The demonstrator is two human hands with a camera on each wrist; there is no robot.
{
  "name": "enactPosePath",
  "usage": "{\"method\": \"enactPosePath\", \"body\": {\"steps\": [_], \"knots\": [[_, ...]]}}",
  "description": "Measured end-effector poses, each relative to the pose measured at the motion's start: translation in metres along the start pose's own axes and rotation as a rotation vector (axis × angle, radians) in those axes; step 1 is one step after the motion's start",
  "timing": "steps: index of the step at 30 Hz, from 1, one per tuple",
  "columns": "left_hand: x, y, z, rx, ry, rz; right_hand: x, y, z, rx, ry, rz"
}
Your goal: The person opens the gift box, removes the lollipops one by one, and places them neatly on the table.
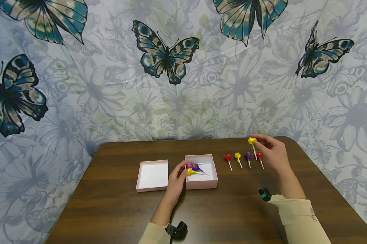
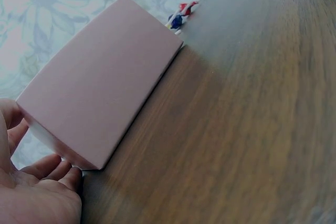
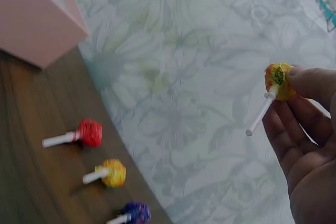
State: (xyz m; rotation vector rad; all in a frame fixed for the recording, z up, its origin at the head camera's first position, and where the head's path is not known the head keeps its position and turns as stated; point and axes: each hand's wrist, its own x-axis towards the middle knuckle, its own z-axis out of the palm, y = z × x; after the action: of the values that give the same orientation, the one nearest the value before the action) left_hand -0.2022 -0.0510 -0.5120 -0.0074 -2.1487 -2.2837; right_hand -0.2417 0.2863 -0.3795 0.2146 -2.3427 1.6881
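At the right, my right hand (image 1: 274, 154) pinches a yellow lollipop (image 1: 252, 140) by its wrapped head, between thumb and fingers. Its white stick points down in the head view. Below and to the left, a red lollipop (image 1: 227, 157), a yellow one (image 1: 238, 156), a purple one (image 1: 247, 156) and another red one (image 1: 259, 155) lie in a row on the table. My left hand (image 1: 175, 179) holds the pink box (image 1: 201, 184) at its left wall. Inside the box are a pink lollipop (image 1: 189, 165), a purple one (image 1: 197, 167) and a yellow one (image 1: 190, 171).
A pink lid (image 1: 153, 174), white inside, lies to the left of the box. The brown wooden table (image 1: 110, 210) ends at the back against a floral cloth (image 1: 241, 88) printed with butterflies. Dark bands (image 1: 178, 230) are strapped at both wrists.
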Motion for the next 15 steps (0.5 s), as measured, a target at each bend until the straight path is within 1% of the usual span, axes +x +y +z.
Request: {"method": "enactPosePath", "body": {"steps": [3, 7, 9, 12, 15], "knots": [[0.001, 0.001, -0.001, 0.018, 0.004, 0.002, 0.003, 0.009, -0.007, -0.017, 0.009, 0.010], [0.000, 0.001, -0.001, 0.032, 0.008, -0.004, 0.011, 0.037, -0.018, -0.089, 0.035, 0.024], [0.000, 0.001, -0.001, 0.024, 0.009, -0.011, 0.012, 0.045, -0.023, -0.121, 0.056, 0.035], [-0.001, 0.002, -0.001, 0.004, 0.004, -0.019, 0.013, 0.054, -0.030, -0.142, 0.084, 0.084], [-0.002, 0.003, -0.001, 0.006, -0.008, -0.015, 0.012, 0.061, -0.036, -0.145, 0.099, 0.126]]}}
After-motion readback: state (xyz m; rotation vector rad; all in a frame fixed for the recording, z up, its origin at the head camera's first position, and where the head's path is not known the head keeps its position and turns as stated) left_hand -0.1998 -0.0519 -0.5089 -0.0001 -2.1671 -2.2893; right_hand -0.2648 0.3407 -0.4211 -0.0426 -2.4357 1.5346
